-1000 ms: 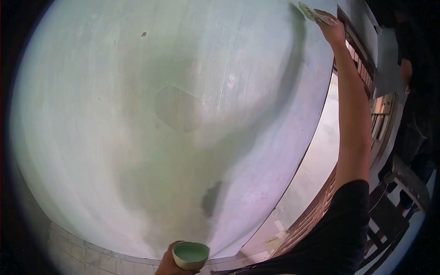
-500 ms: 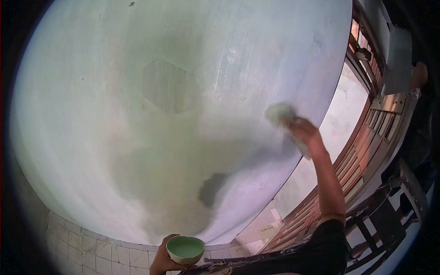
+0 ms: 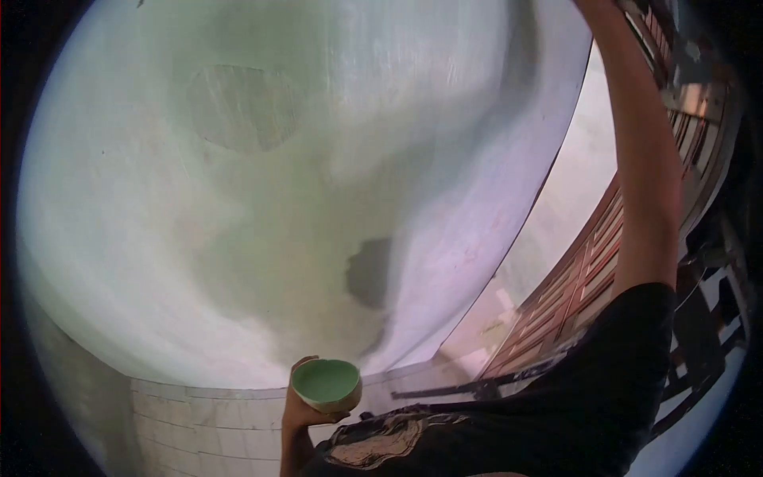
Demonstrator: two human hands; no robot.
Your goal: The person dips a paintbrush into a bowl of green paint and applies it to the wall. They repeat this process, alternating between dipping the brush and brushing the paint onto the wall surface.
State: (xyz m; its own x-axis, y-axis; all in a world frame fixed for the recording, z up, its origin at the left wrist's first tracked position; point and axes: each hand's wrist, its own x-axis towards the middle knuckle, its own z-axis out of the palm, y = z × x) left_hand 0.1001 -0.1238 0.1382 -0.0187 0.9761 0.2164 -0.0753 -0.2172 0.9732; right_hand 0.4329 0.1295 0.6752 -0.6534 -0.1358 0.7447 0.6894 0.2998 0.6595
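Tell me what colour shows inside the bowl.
Pale green inside the bowl, seen best in the head view.

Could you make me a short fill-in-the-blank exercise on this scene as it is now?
1. The bowl is held in the ____ hand.
2. Seen from above, the inside of the bowl is ____ in colour.
3. The right arm extends beyond the picture's ____ edge.
4. The floor is covered with pale ____.

Missing words: left; green; top; tiles.
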